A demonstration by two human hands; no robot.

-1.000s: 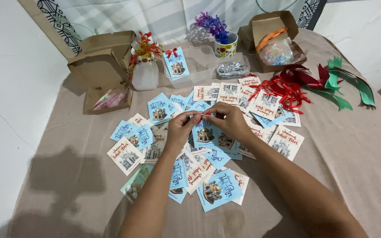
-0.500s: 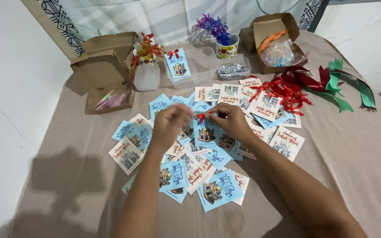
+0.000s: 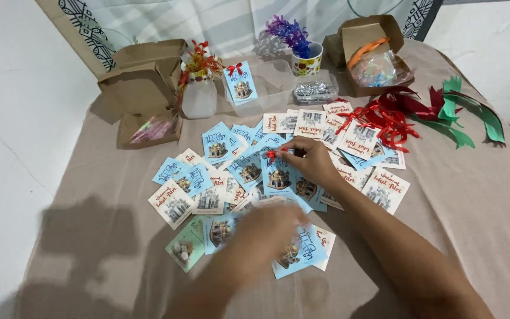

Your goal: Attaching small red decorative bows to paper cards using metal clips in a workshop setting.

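Blue card (image 3: 278, 175) with small red bow (image 3: 271, 155) pinched flat by right hand (image 3: 314, 165), steadying it on tabletop (image 3: 90, 177); left hand (image 3: 264, 227) blurred nearer, grip unclear.

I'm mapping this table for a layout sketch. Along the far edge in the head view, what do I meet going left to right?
Open brown cardboard box → white vase of red-orange flowers → blue card with a red bow → spotted cup of purple flowers → second cardboard box holding a clear bag → green paper ribbons.
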